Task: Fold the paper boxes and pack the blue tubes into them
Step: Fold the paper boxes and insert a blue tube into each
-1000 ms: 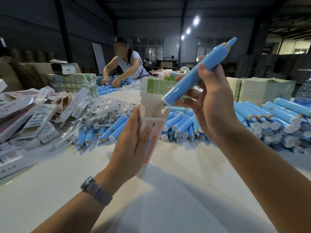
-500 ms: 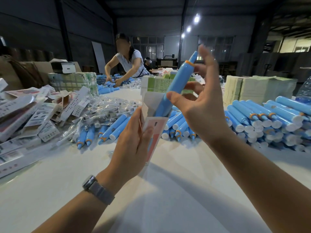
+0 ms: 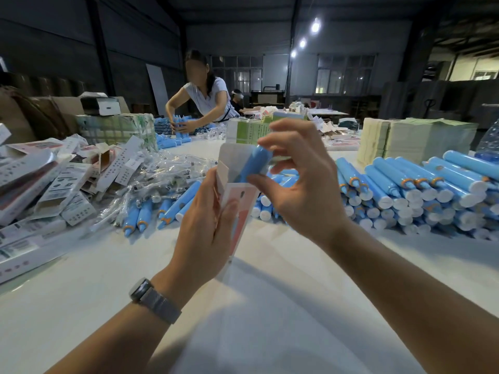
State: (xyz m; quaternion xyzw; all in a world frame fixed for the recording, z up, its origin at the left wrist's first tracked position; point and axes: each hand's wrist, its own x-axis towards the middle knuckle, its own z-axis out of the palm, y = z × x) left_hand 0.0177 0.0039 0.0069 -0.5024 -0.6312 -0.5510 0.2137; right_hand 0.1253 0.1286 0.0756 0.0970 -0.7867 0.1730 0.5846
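My left hand grips an upright white-and-pink paper box with its top flap open. A blue tube stands partly inside the box mouth, only its upper part showing. My right hand pinches that tube between thumb and fingers just above the box. Its lower end is hidden in the box.
Stacked blue tubes with white caps lie at the right, more loose blue tubes left of centre beside clear plastic bags. Flat and folded boxes pile up at the left. Leaflet stacks stand behind. A person works across the white table.
My right hand swung the tube from a raised tilt to upright and lowered it into the box mouth. The tube has sunk deeper. My left hand kept holding the box.
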